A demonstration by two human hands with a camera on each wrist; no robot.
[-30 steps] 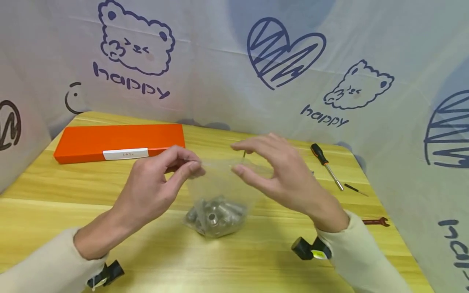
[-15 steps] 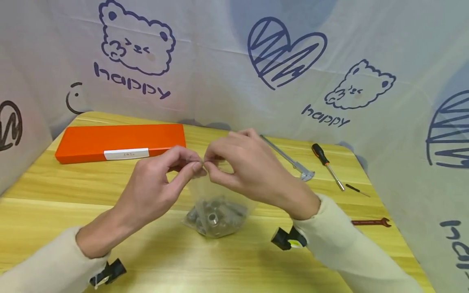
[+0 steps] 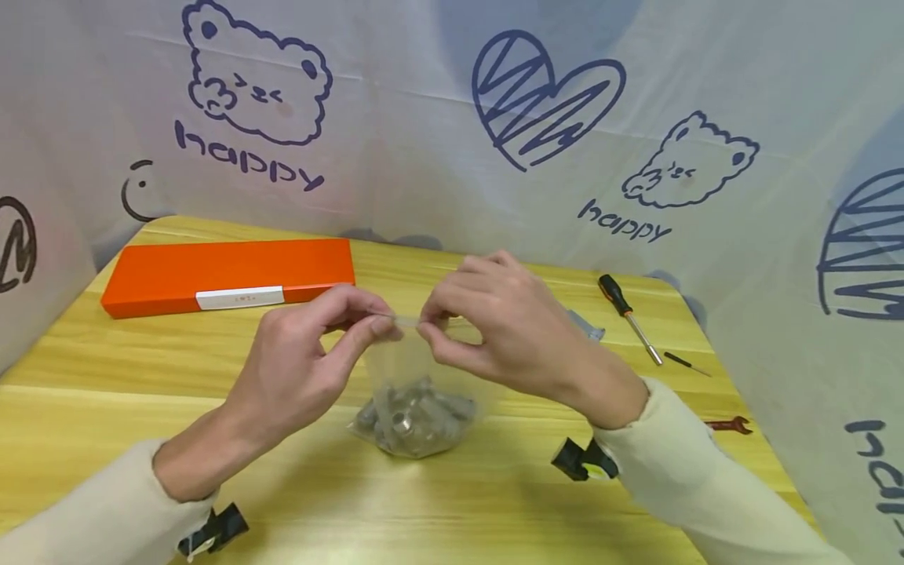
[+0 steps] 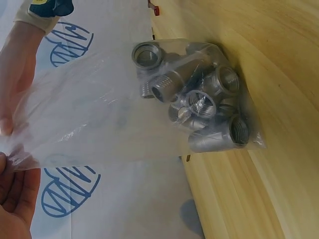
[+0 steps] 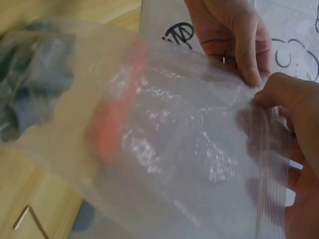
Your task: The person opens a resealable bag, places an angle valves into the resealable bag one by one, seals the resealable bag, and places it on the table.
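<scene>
A clear zip-lock bag stands on the wooden table between both hands. In its bottom lie several grey metal threaded pipe fittings, whose ends and threads show closely in the left wrist view. My left hand pinches the bag's top left corner between thumb and index finger. Slightly to the right, my right hand pinches the same top edge with thumb and fingertips. The ribbed zip strip runs under the right fingers in the right wrist view, and a short stretch of edge spans between the hands.
An orange box with a white label lies at the back left. To the right are a black-and-orange screwdriver, a small thin screwdriver, a red wrench and a caliper, mostly hidden behind the right hand. Patterned cloth surrounds the table.
My right hand was spread apart from the bag's edge, then closed on it beside the left fingers, and now sits a little further right along it. The left hand keeps its pinch.
</scene>
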